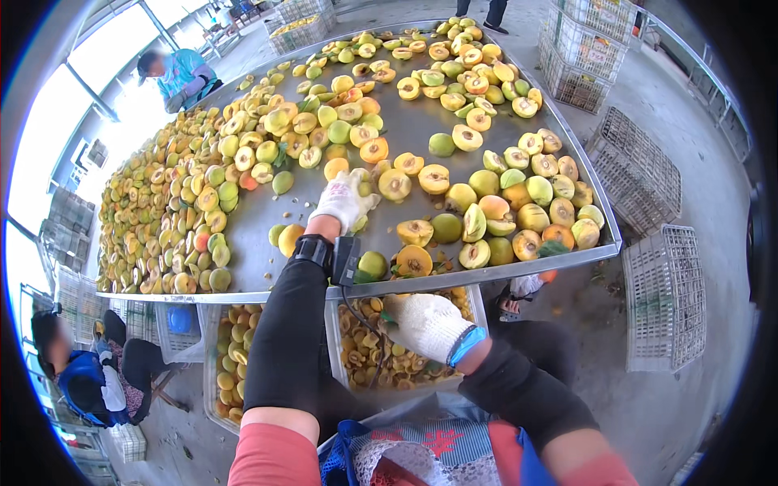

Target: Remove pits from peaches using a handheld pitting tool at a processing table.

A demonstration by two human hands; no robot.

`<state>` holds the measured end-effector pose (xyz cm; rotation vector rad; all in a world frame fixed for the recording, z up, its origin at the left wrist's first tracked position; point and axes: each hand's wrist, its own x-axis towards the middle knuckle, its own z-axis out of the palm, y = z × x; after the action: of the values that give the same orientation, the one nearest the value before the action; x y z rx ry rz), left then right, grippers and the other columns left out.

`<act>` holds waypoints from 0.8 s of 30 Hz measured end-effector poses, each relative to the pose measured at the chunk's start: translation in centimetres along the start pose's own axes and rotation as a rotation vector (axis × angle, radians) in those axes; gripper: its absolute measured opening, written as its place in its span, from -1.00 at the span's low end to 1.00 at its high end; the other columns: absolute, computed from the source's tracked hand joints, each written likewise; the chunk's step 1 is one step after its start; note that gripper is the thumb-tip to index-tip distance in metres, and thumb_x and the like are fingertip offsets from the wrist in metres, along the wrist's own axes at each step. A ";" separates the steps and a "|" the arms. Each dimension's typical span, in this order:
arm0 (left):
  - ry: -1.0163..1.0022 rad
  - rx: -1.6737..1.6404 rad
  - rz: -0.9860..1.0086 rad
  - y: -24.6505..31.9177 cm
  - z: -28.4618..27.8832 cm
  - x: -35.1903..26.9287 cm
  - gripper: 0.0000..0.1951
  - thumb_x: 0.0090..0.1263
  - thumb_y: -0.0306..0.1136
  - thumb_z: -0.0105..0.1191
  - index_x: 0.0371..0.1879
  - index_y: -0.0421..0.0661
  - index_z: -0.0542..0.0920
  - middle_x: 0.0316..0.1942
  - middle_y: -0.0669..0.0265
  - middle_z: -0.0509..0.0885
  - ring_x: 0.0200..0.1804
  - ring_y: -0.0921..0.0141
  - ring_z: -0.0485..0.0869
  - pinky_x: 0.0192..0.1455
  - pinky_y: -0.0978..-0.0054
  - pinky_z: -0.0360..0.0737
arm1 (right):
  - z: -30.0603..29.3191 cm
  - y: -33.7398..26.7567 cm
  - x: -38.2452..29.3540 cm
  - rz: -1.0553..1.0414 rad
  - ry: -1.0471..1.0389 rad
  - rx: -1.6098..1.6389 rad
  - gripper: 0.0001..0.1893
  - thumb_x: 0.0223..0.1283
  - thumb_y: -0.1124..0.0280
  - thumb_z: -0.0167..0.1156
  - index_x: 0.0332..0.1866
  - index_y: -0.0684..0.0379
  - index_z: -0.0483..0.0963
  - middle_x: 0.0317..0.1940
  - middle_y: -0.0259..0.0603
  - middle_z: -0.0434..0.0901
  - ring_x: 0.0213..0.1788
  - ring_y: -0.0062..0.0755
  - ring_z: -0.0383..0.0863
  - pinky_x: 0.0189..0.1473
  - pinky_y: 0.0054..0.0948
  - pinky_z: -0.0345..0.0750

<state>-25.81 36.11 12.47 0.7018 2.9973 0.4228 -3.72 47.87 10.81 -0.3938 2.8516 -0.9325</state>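
Halved yellow peaches [395, 184], several showing stone hollows, lie spread on a metal-topped table [249, 243]. My left hand [345, 197], in a white knit glove, reaches over the tabletop with thumb and fingers around a yellow-green peach piece [364, 186]. Below the table's front edge, my right hand [428, 322], gloved the same way, hangs over a plastic crate [480, 304] of peach pieces [401, 367]. A bit of green leaf shows by its fingertips. The curled fingers face away, so whether they hold anything is hidden. A black device with a cable [345, 261] is strapped at my left wrist.
A dense heap of peach halves [164, 206] covers the table's left side. Another full crate [209, 383] stands below, left of my arm. Empty-looking crates [665, 297] stand right. One person [185, 76] leans at the far left edge; another [91, 383] sits lower left.
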 end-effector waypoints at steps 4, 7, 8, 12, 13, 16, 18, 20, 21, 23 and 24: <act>0.152 -0.939 -0.108 -2.5 -0.1 -1.8 -0.59 0.33 -0.17 0.17 0.06 -0.12 0.47 -0.20 0.28 0.65 -0.23 0.42 0.63 -0.13 0.46 0.59 | -0.4 0.1 0.7 -0.125 0.220 0.107 -0.69 0.17 0.13 0.14 -0.24 0.19 0.47 -0.45 0.02 0.60 -0.32 0.11 0.62 -0.28 0.01 0.53; 0.108 -1.694 -0.137 -0.8 -3.4 -7.6 -0.69 0.42 -0.21 0.06 0.00 -0.13 0.52 -0.19 0.32 0.65 -0.21 0.44 0.62 -0.12 0.47 0.58 | -1.4 -0.8 1.7 -0.152 0.433 0.222 -0.76 0.21 0.22 0.17 -0.23 0.20 0.43 -0.51 0.03 0.56 -0.37 0.10 0.61 -0.36 -0.04 0.52; 0.015 -1.907 -0.058 0.1 -2.6 -8.3 -0.67 0.44 -0.17 0.02 0.01 -0.13 0.52 -0.14 0.27 0.65 -0.13 0.39 0.64 -0.05 0.42 0.59 | -2.0 -0.4 1.9 -0.121 0.509 0.225 -0.78 0.22 0.26 0.18 -0.22 0.20 0.43 -0.52 0.03 0.56 -0.39 0.09 0.60 -0.39 -0.08 0.51; 0.122 -2.156 -0.171 4.0 -2.4 -11.6 -0.65 0.47 -0.11 -0.03 0.00 -0.14 0.50 -0.08 0.16 0.63 -0.06 0.25 0.64 0.01 0.29 0.60 | -2.2 -1.1 2.9 -0.169 0.558 0.404 -0.76 0.29 0.23 0.14 -0.19 0.22 0.47 -0.48 0.08 0.58 -0.37 0.16 0.58 -0.38 -0.08 0.50; 0.155 -2.157 -0.204 4.3 -2.1 -11.9 -0.63 0.46 -0.09 -0.03 0.02 -0.14 0.51 -0.07 0.15 0.63 -0.06 0.22 0.64 0.04 0.25 0.58 | -2.0 -1.4 3.2 -0.173 0.551 0.392 -0.74 0.30 0.21 0.13 -0.18 0.22 0.47 -0.47 0.08 0.58 -0.36 0.16 0.58 -0.37 -0.07 0.51; 0.217 -2.113 -0.210 4.8 -1.9 -12.5 -0.61 0.47 -0.06 -0.07 0.01 -0.15 0.52 -0.08 0.11 0.64 -0.08 0.17 0.64 0.05 0.21 0.58 | -1.8 -2.0 3.5 -0.150 0.517 0.380 -0.69 0.33 0.15 0.08 -0.18 0.23 0.47 -0.47 0.09 0.58 -0.34 0.17 0.58 -0.35 -0.06 0.52; 0.264 -2.064 -0.208 5.2 -2.0 -12.6 -0.60 0.47 -0.06 -0.07 0.01 -0.16 0.52 -0.09 0.11 0.64 -0.08 0.17 0.64 0.04 0.21 0.58 | -2.0 -2.4 3.6 -0.101 0.469 0.418 -0.66 0.35 0.11 0.06 -0.17 0.24 0.48 -0.46 0.10 0.58 -0.34 0.17 0.59 -0.34 -0.06 0.52; 0.253 -2.079 -0.195 5.2 -2.0 -12.6 -0.60 0.49 -0.08 -0.09 0.00 -0.19 0.52 -0.09 0.12 0.64 -0.08 0.22 0.64 0.04 0.26 0.58 | -1.8 -2.5 3.5 -0.049 0.445 0.408 -0.64 0.36 0.08 0.04 -0.19 0.23 0.48 -0.47 0.11 0.58 -0.33 0.17 0.59 -0.33 -0.07 0.53; 0.232 -2.085 -0.177 5.0 -2.0 -12.6 -0.61 0.50 -0.10 -0.11 0.00 -0.20 0.53 -0.10 0.13 0.64 -0.08 0.27 0.63 0.04 0.31 0.58 | -1.7 -2.6 3.6 -0.018 0.429 0.391 -0.63 0.36 0.07 0.04 -0.20 0.23 0.48 -0.47 0.11 0.57 -0.33 0.17 0.59 -0.33 -0.07 0.53; 0.214 -2.086 -0.162 4.9 -2.1 -12.8 -0.61 0.52 -0.10 -0.13 -0.01 -0.21 0.53 -0.12 0.15 0.65 -0.10 0.32 0.64 0.03 0.36 0.59 | -1.7 -2.7 3.6 0.021 0.403 0.371 -0.62 0.36 0.06 0.03 -0.20 0.23 0.48 -0.47 0.12 0.57 -0.33 0.18 0.59 -0.32 -0.07 0.53; 0.215 -2.080 -0.165 4.9 -2.1 -13.0 -0.60 0.52 -0.09 -0.14 0.00 -0.21 0.53 -0.12 0.15 0.65 -0.11 0.32 0.64 0.01 0.37 0.60 | -1.8 -2.8 3.5 0.029 0.391 0.369 -0.61 0.36 0.04 0.03 -0.20 0.24 0.49 -0.47 0.13 0.57 -0.32 0.18 0.59 -0.32 -0.07 0.53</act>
<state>-12.28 34.06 15.45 0.0583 1.1084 2.6666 -6.85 45.67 13.81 -0.1400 2.8972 -1.6519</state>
